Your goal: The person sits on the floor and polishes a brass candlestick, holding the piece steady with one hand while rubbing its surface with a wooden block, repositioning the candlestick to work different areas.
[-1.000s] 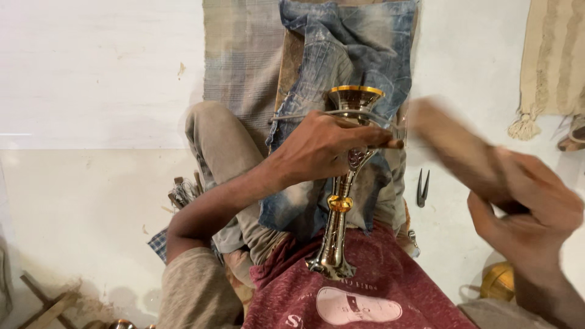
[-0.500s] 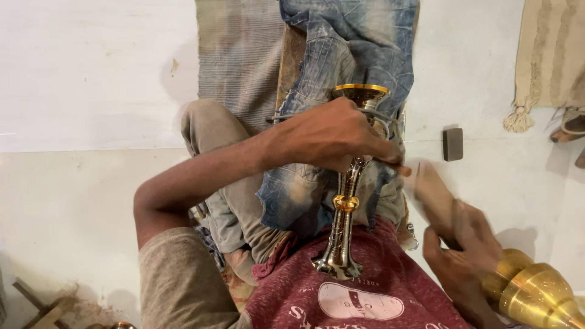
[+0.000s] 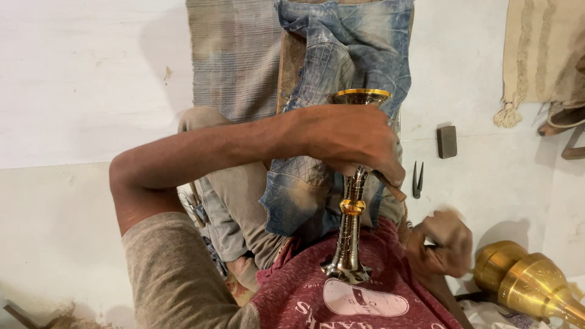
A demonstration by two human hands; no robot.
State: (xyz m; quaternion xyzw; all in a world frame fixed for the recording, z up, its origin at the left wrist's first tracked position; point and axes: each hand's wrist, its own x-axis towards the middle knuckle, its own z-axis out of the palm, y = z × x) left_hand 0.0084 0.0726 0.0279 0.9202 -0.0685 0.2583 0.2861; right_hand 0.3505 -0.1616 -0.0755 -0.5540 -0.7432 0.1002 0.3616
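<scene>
Gripping the brass stem (image 3: 351,225), left hand (image 3: 350,137); right hand (image 3: 440,244) blurred, fingers curled.

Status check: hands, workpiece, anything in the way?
Left hand grips tall silver-and-gold metal stem upright. Right hand blurred, fisted beside it. Nothing obstructing.

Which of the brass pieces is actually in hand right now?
The tall slender stand, gripped near its gold-rimmed top by the left hand and propped on the lap. The squat brass bells lie untouched on the floor, lower right.
</scene>
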